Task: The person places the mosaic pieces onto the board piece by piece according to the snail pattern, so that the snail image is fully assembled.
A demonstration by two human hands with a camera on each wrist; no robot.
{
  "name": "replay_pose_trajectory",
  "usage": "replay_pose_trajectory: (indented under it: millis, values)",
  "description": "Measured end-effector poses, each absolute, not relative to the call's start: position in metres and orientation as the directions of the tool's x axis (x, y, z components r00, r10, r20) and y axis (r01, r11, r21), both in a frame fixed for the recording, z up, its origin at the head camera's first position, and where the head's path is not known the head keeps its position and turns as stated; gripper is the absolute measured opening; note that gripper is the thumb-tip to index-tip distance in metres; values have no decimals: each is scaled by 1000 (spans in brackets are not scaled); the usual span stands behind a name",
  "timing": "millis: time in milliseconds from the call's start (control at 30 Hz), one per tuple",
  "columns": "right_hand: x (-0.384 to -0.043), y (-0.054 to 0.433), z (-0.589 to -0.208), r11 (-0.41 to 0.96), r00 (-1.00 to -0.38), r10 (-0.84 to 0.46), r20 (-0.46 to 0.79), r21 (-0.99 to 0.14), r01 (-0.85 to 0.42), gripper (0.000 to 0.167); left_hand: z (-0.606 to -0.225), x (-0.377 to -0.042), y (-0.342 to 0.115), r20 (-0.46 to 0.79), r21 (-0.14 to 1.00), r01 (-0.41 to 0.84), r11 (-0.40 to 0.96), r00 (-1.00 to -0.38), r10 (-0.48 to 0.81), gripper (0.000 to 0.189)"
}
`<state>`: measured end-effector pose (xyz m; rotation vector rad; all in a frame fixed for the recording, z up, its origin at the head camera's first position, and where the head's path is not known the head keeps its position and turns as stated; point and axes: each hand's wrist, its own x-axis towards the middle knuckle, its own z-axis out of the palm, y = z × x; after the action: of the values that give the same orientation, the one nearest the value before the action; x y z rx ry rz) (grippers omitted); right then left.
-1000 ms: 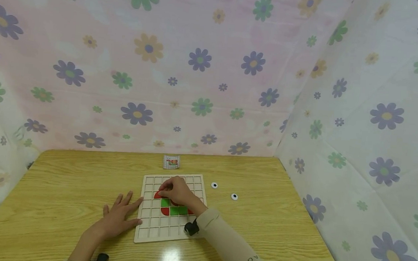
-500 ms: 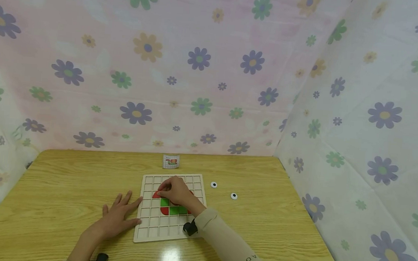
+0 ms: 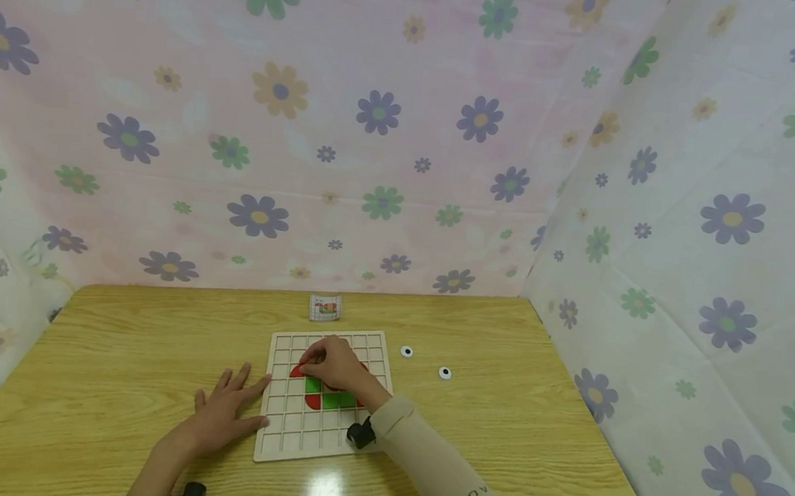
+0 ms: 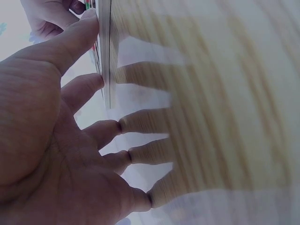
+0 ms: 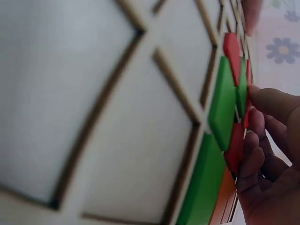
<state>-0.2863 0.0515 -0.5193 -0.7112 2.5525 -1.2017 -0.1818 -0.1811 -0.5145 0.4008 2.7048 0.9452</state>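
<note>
A pale square grid board [image 3: 277, 447] lies on the table with red and green tiles set in its cells. My right hand [image 3: 339, 366] reaches over it, thumb and forefinger pinching a rounded red tile [image 3: 296, 371] in a left-hand cell. Just below that sit a green tile [image 3: 313, 385], another rounded red tile [image 3: 313, 401] and more green tiles [image 3: 339, 401]. The right wrist view also shows an orange tile [image 5: 222, 199], and my other fingers curl close to the board. My left hand [image 3: 216, 417] rests on the table with fingers spread, thumb and forefinger at the board's left edge.
Two white eye discs, a nearer one [image 3: 445, 373] and a farther one [image 3: 406, 351], lie right of the board. Behind it is a small picture card [image 3: 326, 308] with a colored figure on a grid. Flower-printed cloth [image 3: 371, 230] walls the table at the back and sides.
</note>
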Motion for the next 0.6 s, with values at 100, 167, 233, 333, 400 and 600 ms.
replay_pose_trajectory:
  millis: [100, 167, 233, 333, 400, 600]
  values:
    - [-286, 54, -519, 513, -855, -518, -3, -801, -308, 9, -515, -182, -181, -144, 632, 173, 755, -932, 334, 75]
    - [-286, 56, -518, 481, -855, -518, 7, -824, -298, 12, -515, -182, -181, -144, 629, 174, 758, -932, 333, 75]
    - [-287, 59, -519, 440, -857, -514, 20, -852, -284, 14, -514, -182, -181, -142, 629, 174, 758, -933, 332, 74]
    - [-288, 65, -521, 361, -865, -500, 40, -898, -251, 16, -514, -181, -181, -143, 636, 172, 753, -932, 333, 75]
    - [-288, 71, -521, 318, -873, -486, 50, -920, -230, 17, -514, -181, -181, -144, 642, 169, 748, -931, 335, 75]
    - [-292, 92, -521, 276, -887, -449, 110, -927, -254, 18, -516, -181, -181, -136, 648, 174, 741, -931, 338, 75]
